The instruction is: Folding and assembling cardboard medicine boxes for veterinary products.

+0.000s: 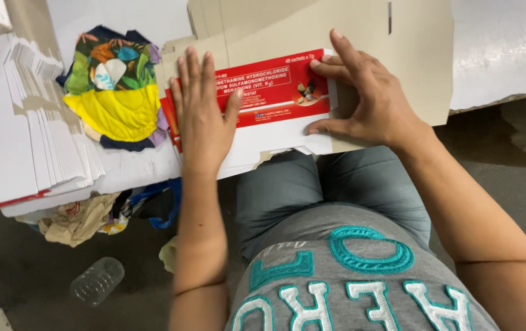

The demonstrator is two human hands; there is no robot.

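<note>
A flat red and white carton blank [278, 95] lies on a brown cardboard sheet [410, 61] in front of me. My left hand [202, 113] presses flat on the blank's left end, fingers together and stretched out. My right hand [364, 98] rests on its right end, fingers spread over the edge of the blank and thumb at its lower side. Neither hand grips anything; both press down on the carton.
A stack of the same flat cartons [30, 129] sits at the left on a white surface. A colourful cloth bundle [113, 86] lies beside it. On the dark floor below are a clear plastic bottle [96, 281] and crumpled rags [79, 217].
</note>
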